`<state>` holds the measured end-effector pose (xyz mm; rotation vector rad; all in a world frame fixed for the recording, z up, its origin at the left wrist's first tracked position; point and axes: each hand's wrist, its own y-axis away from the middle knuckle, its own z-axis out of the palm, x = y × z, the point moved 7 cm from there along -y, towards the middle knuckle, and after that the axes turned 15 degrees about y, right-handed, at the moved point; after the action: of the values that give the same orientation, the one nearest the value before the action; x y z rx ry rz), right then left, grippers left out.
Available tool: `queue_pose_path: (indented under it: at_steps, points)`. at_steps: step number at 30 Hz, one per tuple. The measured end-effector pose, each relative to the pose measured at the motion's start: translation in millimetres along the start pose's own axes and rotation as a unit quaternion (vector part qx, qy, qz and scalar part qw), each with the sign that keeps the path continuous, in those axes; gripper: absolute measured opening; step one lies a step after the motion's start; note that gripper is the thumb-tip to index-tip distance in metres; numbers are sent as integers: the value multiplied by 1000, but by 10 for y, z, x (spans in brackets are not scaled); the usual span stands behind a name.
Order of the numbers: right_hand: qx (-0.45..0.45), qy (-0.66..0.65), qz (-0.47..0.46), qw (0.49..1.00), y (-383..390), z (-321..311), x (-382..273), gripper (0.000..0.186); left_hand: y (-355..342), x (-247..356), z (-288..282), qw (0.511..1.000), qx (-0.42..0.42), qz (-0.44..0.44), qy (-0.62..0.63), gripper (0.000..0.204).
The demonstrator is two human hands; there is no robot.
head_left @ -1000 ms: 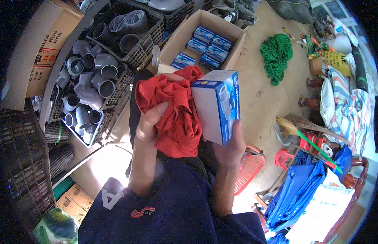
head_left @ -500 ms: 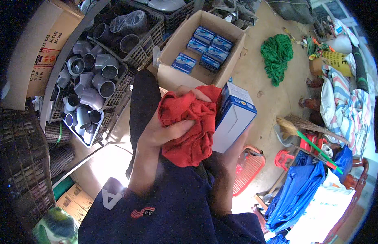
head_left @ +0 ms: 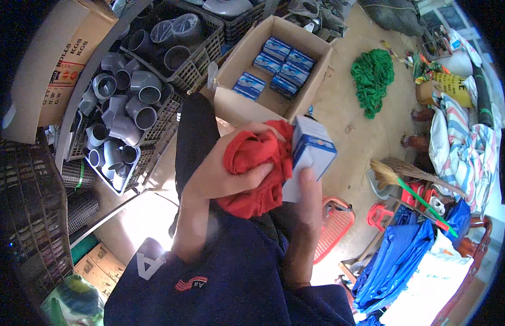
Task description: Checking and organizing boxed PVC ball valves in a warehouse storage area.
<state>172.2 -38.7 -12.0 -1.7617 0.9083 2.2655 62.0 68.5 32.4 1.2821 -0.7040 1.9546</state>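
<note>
A bunched red cloth (head_left: 258,187) is gripped in my left hand (head_left: 220,171), its fingers wrapped into the folds. My right hand (head_left: 308,204) holds a small blue-and-white carton (head_left: 313,145) upright, with the thumb lying on its near face. The cloth presses against the carton's left side. Just beyond my hands stands an open cardboard box (head_left: 247,111). Inside it lie several blue cartons (head_left: 285,65), most grouped toward the far right and one set apart at the near left.
Crates of grey pipe elbows (head_left: 125,127) stand at the left. A green net heap (head_left: 372,81) lies on the floor to the right. A broom (head_left: 415,198), a red plastic basket (head_left: 334,228) and blue sheeting (head_left: 396,261) are at the lower right.
The carton in my right hand has turned and tilted, and my right thumb now shows across its face. My left hand has shifted slightly with the cloth.
</note>
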Motion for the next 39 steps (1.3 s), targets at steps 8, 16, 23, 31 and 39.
queue_pose_path:
  at_steps: [8, 16, 23, 31, 39]
  points:
    - [-52, -219, -17, 974, -156, 100, -95, 58, -41, 344, 154, 966, 15, 138, -219, 53]
    - [-12, -276, 17, 961, -257, 12, -22, 46, 14, 244, 443, 938, -80, 125, -313, 60]
    - [4, -280, 11, 960, -223, -34, -23, 61, -29, 227, 223, 965, 21, 79, -249, 58]
    - [-55, -300, -134, 943, -99, 15, -403, 65, -56, -85, -103, 957, 150, 49, -243, 42]
    - [100, -126, -134, 978, -16, -90, -199, 59, -24, -578, 10, 960, 149, -99, 214, 28]
